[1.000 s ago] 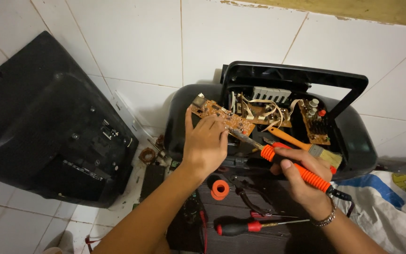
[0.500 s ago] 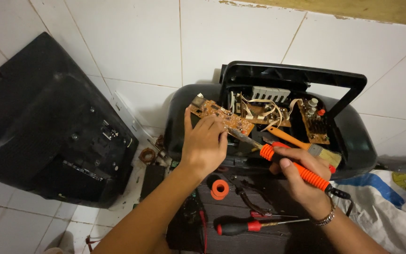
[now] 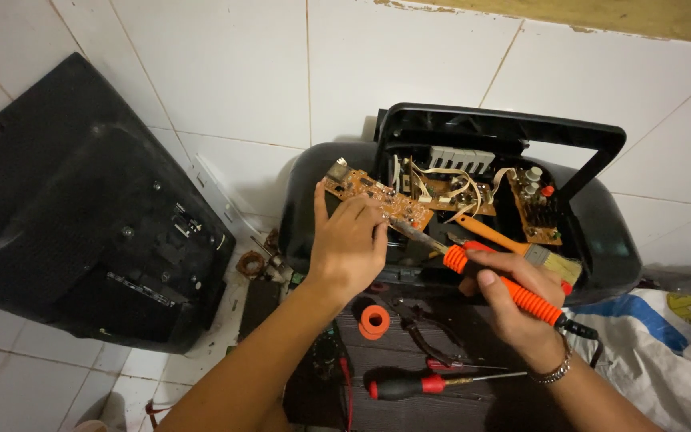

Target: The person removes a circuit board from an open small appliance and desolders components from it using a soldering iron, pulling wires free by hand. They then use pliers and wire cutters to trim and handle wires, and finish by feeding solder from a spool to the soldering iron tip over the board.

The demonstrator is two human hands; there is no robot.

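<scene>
My left hand (image 3: 347, 246) grips the lower edge of an orange circuit board (image 3: 376, 198) and holds it tilted over an opened black radio (image 3: 457, 216). My right hand (image 3: 513, 308) is shut on an orange-handled soldering iron (image 3: 499, 282). Its metal tip (image 3: 409, 231) touches the board's right end, just beside my left fingers. More boards and pale wires (image 3: 449, 186) sit inside the radio under its raised black handle (image 3: 505, 132).
An orange-handled paintbrush (image 3: 521, 248) lies across the radio's opening. Below are an orange tape roll (image 3: 374, 321), pliers (image 3: 424, 336) and a red-and-black screwdriver (image 3: 417, 386). A large black rear cover (image 3: 81, 232) leans on the tiled wall, left. Patterned cloth (image 3: 665, 352) lies right.
Barely anything has shifted. Both hands keep their hold, and the iron's tip stays at the board's right end.
</scene>
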